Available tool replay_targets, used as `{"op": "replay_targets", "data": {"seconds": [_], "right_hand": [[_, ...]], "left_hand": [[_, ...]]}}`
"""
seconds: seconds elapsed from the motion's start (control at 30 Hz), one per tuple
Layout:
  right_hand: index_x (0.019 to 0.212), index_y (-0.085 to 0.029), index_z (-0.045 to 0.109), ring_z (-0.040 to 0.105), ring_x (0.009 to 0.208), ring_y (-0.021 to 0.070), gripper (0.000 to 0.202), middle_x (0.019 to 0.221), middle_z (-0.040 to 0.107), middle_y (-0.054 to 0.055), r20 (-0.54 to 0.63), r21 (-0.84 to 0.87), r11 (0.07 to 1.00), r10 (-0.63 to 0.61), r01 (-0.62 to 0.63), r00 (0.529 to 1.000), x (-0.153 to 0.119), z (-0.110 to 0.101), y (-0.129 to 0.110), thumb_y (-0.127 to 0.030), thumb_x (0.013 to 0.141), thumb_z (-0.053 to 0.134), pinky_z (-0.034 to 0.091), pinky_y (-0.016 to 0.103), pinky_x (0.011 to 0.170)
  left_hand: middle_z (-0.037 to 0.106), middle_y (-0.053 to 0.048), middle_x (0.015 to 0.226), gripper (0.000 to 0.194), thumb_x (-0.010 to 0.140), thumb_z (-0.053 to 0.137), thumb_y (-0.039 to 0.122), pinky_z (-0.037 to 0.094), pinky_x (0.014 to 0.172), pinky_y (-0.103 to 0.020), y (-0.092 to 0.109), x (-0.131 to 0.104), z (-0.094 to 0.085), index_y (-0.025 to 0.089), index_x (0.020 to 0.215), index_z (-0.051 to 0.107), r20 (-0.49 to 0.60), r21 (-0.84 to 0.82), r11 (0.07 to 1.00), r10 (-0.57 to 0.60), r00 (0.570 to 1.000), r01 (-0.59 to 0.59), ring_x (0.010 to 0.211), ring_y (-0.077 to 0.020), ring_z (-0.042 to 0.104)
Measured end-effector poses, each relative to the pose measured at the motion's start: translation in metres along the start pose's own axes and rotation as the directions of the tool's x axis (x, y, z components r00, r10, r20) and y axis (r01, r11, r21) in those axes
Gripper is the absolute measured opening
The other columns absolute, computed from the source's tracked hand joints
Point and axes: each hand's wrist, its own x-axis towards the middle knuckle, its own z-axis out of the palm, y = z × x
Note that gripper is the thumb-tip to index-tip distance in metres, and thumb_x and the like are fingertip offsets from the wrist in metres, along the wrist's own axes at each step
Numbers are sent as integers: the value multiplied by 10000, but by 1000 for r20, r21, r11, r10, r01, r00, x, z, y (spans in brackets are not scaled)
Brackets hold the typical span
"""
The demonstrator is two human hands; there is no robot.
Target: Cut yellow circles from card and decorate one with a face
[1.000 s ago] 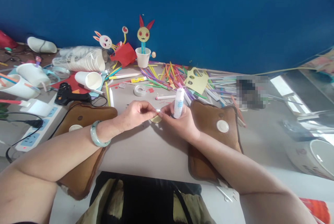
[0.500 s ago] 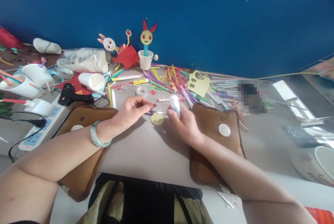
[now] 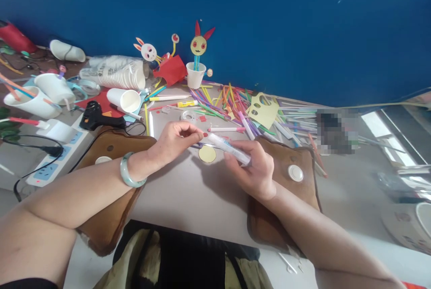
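Between thumb and forefinger, my left hand (image 3: 180, 143) pinches a small red paper piece (image 3: 205, 135). My right hand (image 3: 254, 168) is wrapped round a white glue tube (image 3: 232, 149), tilted so that its tip points left at the red piece. Whether tip and paper touch, I cannot tell. Below them a round pale-yellow paper disc (image 3: 207, 154) lies on the table. Farther back stands a paper cup figure (image 3: 196, 75) with a yellow rabbit face and red ears, and beside it a red cup figure (image 3: 171, 70) with a white rabbit face.
Brown cushions (image 3: 283, 208) lie under both forearms. At left are a black glue gun (image 3: 101, 117), a power strip (image 3: 47, 170) and white paper cups (image 3: 124, 100). Colourful sticks (image 3: 222, 102), markers and a cut yellow sheet (image 3: 263, 110) spread along the blue wall (image 3: 269, 24).
My right hand has turned the glue tube from upright to slanting left, bringing its tip to the red paper piece. My left hand keeps its pinch. The view has shifted slightly.
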Motion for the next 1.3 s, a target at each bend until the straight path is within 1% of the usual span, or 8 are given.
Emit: {"op": "replay_targets", "data": {"seconds": [0.13, 0.33, 0.5, 0.73, 0.83, 0.97, 1.13, 1.3], "right_hand": [[1003, -228, 598, 618, 594, 153, 178, 772, 700, 19, -34, -47, 993, -108, 106, 994, -1, 0, 3, -239, 837, 662, 498, 271, 561], [1013, -234, 599, 601, 568, 158, 182, 748, 693, 16, 5, -64, 990, -128, 128, 992, -1, 1, 5, -254, 840, 653, 501, 284, 562], [1050, -239, 588, 627, 609, 165, 236, 786, 714, 26, -6, -27, 976, -217, 217, 976, 2, 1, 6, -203, 829, 664, 500, 283, 591], [1052, -231, 585, 597, 558, 148, 211, 735, 705, 13, 31, -50, 958, -282, 283, 959, 5, 2, 7, -215, 850, 642, 474, 286, 590], [1046, -224, 587, 572, 540, 143, 214, 711, 695, 9, 28, -55, 942, -330, 331, 944, 6, 2, 7, -201, 843, 652, 456, 286, 575], [1031, -232, 604, 576, 549, 145, 185, 703, 695, 7, 46, -75, 939, -333, 336, 942, 6, 2, 7, -214, 850, 640, 455, 288, 593], [968, -235, 619, 594, 560, 152, 113, 663, 683, 4, 68, -97, 949, -294, 300, 953, 6, 4, 8, -224, 856, 630, 473, 288, 614], [967, -238, 606, 581, 536, 147, 137, 699, 702, 9, 4, -82, 958, -277, 276, 961, 5, 4, 8, -225, 839, 654, 487, 284, 578]], "left_hand": [[683, -28, 769, 208, 823, 670, 351, 458, 703, -262, -1, 0, 1, 153, 796, 727, 24, 55, 998, 33, 999, -34, 762, -146, 604], [666, -31, 786, 152, 832, 654, 290, 460, 714, -266, 0, -2, 4, 159, 798, 724, 35, 136, 980, 145, 989, -148, 767, -141, 601], [670, -36, 810, 125, 837, 642, 263, 471, 726, -268, -1, -2, 4, 165, 801, 711, 57, 153, 968, 193, 980, -199, 789, -147, 613], [649, -26, 762, 135, 830, 618, 211, 453, 687, -256, -3, -3, 4, 176, 711, 672, 59, 303, 904, 299, 953, -302, 751, -141, 591], [646, -24, 763, 138, 820, 617, 204, 449, 683, -250, -4, -4, 4, 173, 694, 662, 56, 334, 897, 289, 956, -291, 745, -135, 593], [643, -23, 754, 136, 810, 614, 211, 441, 662, -246, -5, -3, 4, 171, 690, 663, 56, 333, 910, 243, 968, -248, 737, -136, 585], [660, -23, 737, 154, 817, 617, 253, 444, 652, -243, 1, -4, 3, 161, 709, 677, 58, 249, 951, 175, 983, -184, 719, -136, 580], [692, -17, 745, 125, 796, 646, 264, 465, 671, -242, 7, -2, 1, 161, 740, 691, -2, 163, 985, 51, 999, -50, 737, -142, 600]]}}
